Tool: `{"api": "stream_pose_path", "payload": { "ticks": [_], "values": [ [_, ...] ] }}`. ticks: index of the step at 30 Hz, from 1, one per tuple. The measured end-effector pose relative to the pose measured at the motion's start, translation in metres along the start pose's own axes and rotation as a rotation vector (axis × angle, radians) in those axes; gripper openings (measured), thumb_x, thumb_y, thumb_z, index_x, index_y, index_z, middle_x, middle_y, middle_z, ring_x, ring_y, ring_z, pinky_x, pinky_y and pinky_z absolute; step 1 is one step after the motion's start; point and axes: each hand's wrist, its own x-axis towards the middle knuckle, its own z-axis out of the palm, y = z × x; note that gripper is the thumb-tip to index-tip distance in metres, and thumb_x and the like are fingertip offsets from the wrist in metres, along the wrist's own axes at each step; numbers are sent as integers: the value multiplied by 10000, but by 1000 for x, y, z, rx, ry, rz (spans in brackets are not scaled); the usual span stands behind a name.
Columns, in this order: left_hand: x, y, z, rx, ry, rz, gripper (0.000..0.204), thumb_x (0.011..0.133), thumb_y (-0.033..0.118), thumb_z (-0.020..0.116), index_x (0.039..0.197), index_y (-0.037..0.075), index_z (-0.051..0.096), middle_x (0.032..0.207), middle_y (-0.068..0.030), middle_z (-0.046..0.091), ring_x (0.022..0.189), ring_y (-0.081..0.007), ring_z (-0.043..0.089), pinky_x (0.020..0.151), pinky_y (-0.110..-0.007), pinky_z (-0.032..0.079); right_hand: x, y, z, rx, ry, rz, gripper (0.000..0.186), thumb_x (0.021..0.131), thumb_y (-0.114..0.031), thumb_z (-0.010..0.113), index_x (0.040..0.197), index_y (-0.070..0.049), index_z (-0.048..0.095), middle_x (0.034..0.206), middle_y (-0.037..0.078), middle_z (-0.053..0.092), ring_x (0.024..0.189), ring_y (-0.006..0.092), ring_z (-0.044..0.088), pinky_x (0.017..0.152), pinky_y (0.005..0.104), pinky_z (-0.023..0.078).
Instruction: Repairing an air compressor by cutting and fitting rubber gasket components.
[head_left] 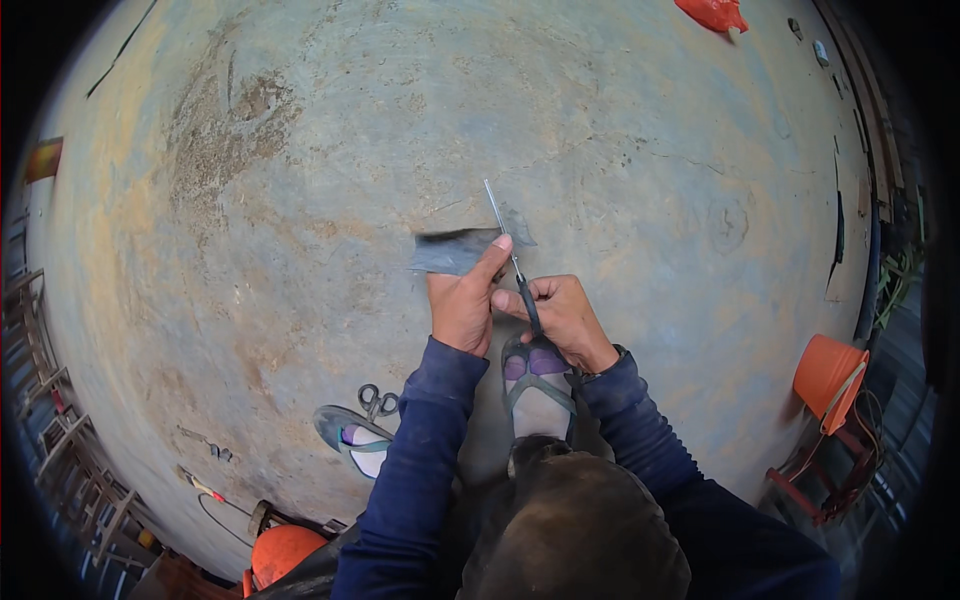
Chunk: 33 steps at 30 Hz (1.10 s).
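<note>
My left hand [466, 300] pinches a thin, flexible grey sheet [450, 258], its thumb pressed on the sheet's right part. A dark strip runs along the sheet's far edge, and a paler part [517, 226] shows to the right. In my right hand [565, 315] is a slim black-handled tool [527, 300], its long narrow metal end pointing away from me across the sheet. Whether it is scissors seen edge-on or a single-shafted tool, I cannot tell. My left thumb touches or nearly touches the metal. Both hands are close together above my right foot.
Scissors with black loop handles [378, 401] lie on the floor by my left sandal [345, 428]. At right an orange bucket [830, 375] stands by a red frame [825, 475]. An orange rounded object [285, 553] is at lower left, a red bag [713, 12] far off.
</note>
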Motion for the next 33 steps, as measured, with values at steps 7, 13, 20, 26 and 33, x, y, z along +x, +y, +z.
{"api": "stream_pose_path", "payload": {
  "ticks": [7, 13, 20, 26, 33],
  "values": [
    [-2, -2, 4, 36, 85, 89, 119, 805, -4, 716, 896, -3, 639, 838, -74, 666, 735, -139, 630, 659, -265, 501, -9, -13, 5, 183, -126, -60, 524, 778, -473, 769, 902, 15, 626, 825, 39, 587, 690, 93, 566, 521, 212, 500],
    [-5, 13, 7, -50, 119, -143, 110, 829, 9, 706, 908, -41, 647, 847, -89, 658, 746, -139, 634, 665, -236, 535, -2, -10, 2, 67, -112, -119, 596, 742, -496, 784, 936, 41, 614, 817, 46, 577, 696, 118, 580, 547, 245, 516],
    [-6, 9, 2, -70, 187, -213, 121, 827, 15, 709, 906, -63, 661, 845, -95, 663, 747, -136, 636, 657, -220, 533, 4, -4, 4, -10, -82, -129, 561, 723, -476, 809, 896, 22, 615, 762, 35, 588, 650, 113, 576, 544, 243, 504],
    [-4, 7, -3, -34, 203, -217, 114, 826, 25, 709, 896, -58, 674, 846, -91, 669, 756, -134, 635, 652, -210, 520, 0, -10, 4, -33, -112, -72, 524, 724, -397, 833, 954, 31, 638, 801, 38, 630, 676, 103, 590, 551, 226, 495],
    [-4, 9, 1, -32, 194, -186, 118, 825, 35, 710, 902, -50, 679, 851, -92, 677, 765, -136, 641, 671, -217, 516, 3, 1, 2, 41, -120, -30, 511, 740, -388, 830, 977, 31, 661, 826, 40, 644, 686, 88, 593, 541, 223, 515]
  ]
}}
